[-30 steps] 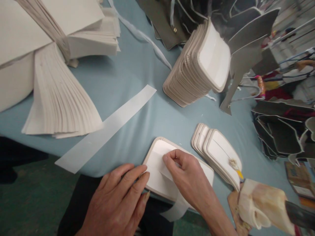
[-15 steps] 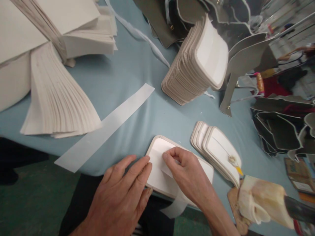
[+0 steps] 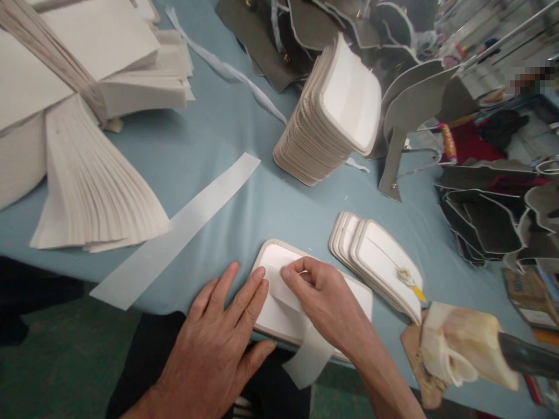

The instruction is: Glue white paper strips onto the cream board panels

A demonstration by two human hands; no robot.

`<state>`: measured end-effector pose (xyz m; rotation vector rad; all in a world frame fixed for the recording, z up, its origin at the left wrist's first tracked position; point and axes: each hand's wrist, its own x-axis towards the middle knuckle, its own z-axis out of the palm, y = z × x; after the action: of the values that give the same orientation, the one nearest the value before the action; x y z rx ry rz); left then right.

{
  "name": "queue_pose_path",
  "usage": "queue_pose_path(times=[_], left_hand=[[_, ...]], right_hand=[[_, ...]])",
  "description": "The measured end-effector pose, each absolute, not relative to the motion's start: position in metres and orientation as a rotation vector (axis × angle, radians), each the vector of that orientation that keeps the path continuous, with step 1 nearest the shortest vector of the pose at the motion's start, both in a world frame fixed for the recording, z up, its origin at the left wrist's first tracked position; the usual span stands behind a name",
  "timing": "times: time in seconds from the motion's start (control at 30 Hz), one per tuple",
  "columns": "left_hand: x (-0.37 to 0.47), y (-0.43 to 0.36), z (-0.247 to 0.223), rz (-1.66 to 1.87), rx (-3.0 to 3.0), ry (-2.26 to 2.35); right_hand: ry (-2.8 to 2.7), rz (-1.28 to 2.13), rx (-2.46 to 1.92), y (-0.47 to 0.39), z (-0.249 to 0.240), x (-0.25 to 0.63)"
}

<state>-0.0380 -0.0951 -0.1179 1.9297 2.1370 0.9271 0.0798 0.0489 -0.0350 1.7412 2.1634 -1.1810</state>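
Observation:
A white panel with a beige padded rim (image 3: 358, 293) lies at the table's near edge. My left hand (image 3: 218, 331) rests with fingers spread, its fingertips on the panel's left end. Above the middle of the panel, my right hand (image 3: 325, 302) pinches a translucent white strip (image 3: 309, 356) between thumb and forefinger. The strip's lower end hangs over the table edge. A longer translucent strip (image 3: 183, 233) lies flat to the left, partly beneath fanned cream sheets (image 3: 96, 186).
A tall stack of similar panels (image 3: 327, 116) stands behind, with a smaller stack (image 3: 379, 256) to the right. Bound cream sheets (image 3: 100, 35) lie back left, grey-green bag pieces (image 3: 410, 99) back right. A whitish container (image 3: 467, 343) sits on the right.
The view has shifted slightly, so the table items appear further left. My right hand still pinches the strip, and my left thumb has spread a little further from the fingers.

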Motion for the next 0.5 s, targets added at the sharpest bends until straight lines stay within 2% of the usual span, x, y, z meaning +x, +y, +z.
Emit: queue_pose_path(times=[0.23, 0.5], left_hand=[[-0.042, -0.092, -0.116, 0.806, 2.207, 2.169], [-0.04, -0.093, -0.126, 0.71, 2.274, 2.104]], right_hand=[[2.049, -1.423, 1.52, 0.063, -0.015, 0.115], [2.166, -1.32, 1.454, 0.097, 0.02, 0.188]])
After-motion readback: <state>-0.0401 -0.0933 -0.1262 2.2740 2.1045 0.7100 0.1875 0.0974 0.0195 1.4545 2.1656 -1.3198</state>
